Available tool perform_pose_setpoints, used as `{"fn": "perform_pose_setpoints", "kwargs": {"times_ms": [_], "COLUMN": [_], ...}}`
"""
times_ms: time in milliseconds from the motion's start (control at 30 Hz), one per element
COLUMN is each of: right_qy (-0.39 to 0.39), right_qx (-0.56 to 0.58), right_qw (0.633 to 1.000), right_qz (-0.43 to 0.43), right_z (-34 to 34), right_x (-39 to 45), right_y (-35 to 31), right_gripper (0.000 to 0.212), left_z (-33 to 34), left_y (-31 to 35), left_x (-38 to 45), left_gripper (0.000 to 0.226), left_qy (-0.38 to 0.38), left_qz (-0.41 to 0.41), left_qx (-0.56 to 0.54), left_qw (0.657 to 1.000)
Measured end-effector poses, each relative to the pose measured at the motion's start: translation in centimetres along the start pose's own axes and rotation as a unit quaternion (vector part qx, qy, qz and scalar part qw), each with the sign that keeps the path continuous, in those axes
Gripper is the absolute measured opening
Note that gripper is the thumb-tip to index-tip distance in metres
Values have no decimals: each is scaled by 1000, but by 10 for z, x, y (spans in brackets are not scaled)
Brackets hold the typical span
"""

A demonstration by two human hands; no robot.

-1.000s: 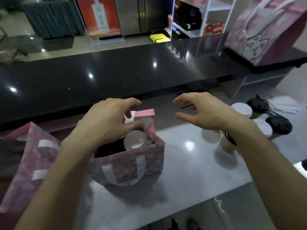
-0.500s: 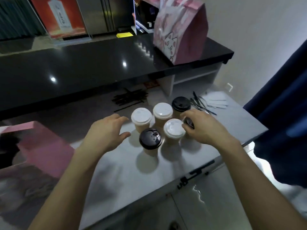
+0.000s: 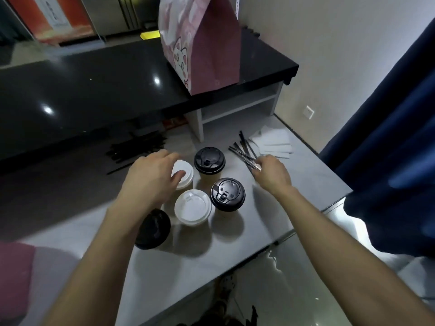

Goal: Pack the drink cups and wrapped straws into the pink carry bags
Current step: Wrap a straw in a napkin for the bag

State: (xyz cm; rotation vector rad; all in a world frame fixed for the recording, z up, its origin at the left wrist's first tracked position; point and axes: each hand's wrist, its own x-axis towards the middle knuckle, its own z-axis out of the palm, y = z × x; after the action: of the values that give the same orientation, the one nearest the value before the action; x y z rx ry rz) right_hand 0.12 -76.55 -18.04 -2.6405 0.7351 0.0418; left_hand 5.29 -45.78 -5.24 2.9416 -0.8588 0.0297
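Several lidded paper cups stand clustered on the grey table (image 3: 270,222): two white-lidded ones (image 3: 192,207) (image 3: 186,178) and three black-lidded ones (image 3: 209,160) (image 3: 227,194) (image 3: 153,229). My left hand (image 3: 150,177) hovers over the far white-lidded cup with curved fingers, its thumb at the lid; no grip shows. My right hand (image 3: 270,172) pinches a wrapped straw (image 3: 253,164) from the small bunch (image 3: 241,151) to the right of the cups. One pink carry bag (image 3: 202,50) stands on the black counter. Another's corner (image 3: 14,274) shows at the lower left.
A pile of loose black straws (image 3: 136,147) lies under the black counter (image 3: 94,85). White napkins (image 3: 273,142) lie behind the wrapped straws. A dark blue curtain (image 3: 388,137) hangs on the right. The table's front edge runs just below the cups.
The view swung right from the low pink bag to the cups. My right hand left the cups and took hold of a wrapped straw. My left hand moved over a white-lidded cup.
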Motion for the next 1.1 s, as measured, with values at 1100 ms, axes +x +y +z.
{"fn": "perform_pose_setpoints", "kwargs": {"times_ms": [1100], "right_qy": [104], "right_qx": [209], "right_qw": [942], "right_qz": [-241], "right_z": [-46], "right_x": [153], "right_y": [105], "right_gripper": [18], "left_z": [98], "left_y": [155], "left_x": [150], "left_gripper": [15], "left_qy": [32], "left_qz": [-206], "left_qx": [-318], "left_qw": [925]}}
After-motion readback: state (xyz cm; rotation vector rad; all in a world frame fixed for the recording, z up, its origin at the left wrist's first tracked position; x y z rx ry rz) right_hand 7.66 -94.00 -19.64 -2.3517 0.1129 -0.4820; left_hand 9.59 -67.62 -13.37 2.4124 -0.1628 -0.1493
